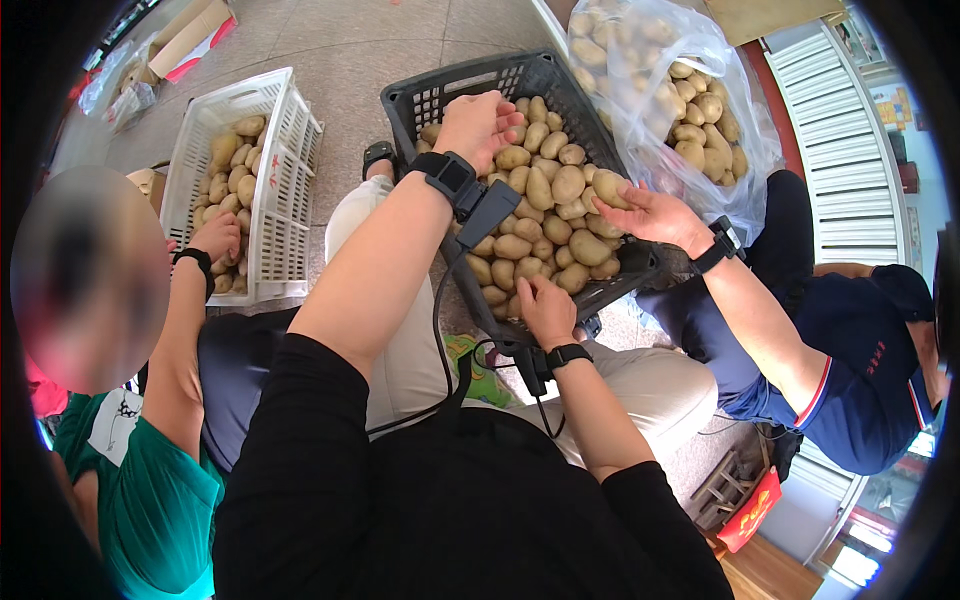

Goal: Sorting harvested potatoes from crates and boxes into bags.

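A black plastic crate [592,120] full of potatoes [568,184] stands tilted before me. My left hand [480,129], with a dark device strapped to its wrist, hovers over the crate's far left part. Its fingers are slightly bent and apart, and I see nothing in them. At the near side, my right hand [548,306] reaches over the rim and its fingertips touch the potatoes there. Whether it grips one is hidden. From the right, another person's hand [654,217] holds a potato [611,188] above the same crate.
A white plastic crate [281,187] of potatoes stands at left, with a co-worker's hand [217,238] in it. Beyond the black crate lies a clear plastic bag [637,82] of potatoes. Cables run from my wrists. A wooden stool [724,487] stands at lower right.
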Demonstrator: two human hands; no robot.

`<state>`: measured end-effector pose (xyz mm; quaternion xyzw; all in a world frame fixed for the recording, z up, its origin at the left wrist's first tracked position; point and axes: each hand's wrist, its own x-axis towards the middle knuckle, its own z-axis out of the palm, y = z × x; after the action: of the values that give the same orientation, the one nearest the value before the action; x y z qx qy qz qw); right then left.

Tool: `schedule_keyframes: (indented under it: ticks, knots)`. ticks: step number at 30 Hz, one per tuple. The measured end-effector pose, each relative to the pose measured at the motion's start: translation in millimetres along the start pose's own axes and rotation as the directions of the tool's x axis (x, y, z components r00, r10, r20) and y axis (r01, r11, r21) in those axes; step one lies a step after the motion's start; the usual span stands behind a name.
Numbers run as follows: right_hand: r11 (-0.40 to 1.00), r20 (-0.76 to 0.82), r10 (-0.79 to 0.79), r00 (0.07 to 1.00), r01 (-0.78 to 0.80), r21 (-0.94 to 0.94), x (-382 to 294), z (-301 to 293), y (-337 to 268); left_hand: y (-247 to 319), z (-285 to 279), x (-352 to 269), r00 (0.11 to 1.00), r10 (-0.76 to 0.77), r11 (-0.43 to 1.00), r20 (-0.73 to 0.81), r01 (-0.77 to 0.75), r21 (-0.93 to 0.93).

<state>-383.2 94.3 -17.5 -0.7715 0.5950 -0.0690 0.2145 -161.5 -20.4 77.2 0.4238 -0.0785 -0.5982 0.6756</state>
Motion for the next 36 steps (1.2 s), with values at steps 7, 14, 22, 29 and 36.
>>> schedule_keyframes:
  ticks: [7, 14, 22, 29, 36]
  knots:
    - [0.864, -0.308, 0.244, 0.919, -0.062, 0.499, 37.9, 19.8, 38.1, -10.1, 10.3, 0.8, 1.000, -0.026, 0.997, 0.009, 0.026, 0.075]
    - [0.827, -0.375, 0.474, 0.797, -0.256, 0.500, 89.7, 8.2, 95.0, -9.1, 15.4, 0.3, 0.999, -0.042, 0.995, 0.035, 0.039, 0.088]
    - [0.312, 0.163, 0.656, 0.737, -0.460, 0.831, 100.4, -10.5, 72.8, 5.7, 3.2, 0.8, 0.998, -0.025, 0.997, 0.051, 0.021, 0.068]
    - [0.840, -0.237, 0.504, 0.830, -0.407, 0.359, 110.6, 37.8, 118.5, 11.5, 6.1, -1.8, 0.999, -0.038, 0.999, 0.030, 0.037, 0.023]
    - [0.929, -0.279, 0.346, 0.896, -0.368, -0.028, 113.4, 66.0, 116.3, 14.0, 3.1, -2.8, 0.998, -0.041, 0.999, 0.036, 0.041, 0.014]
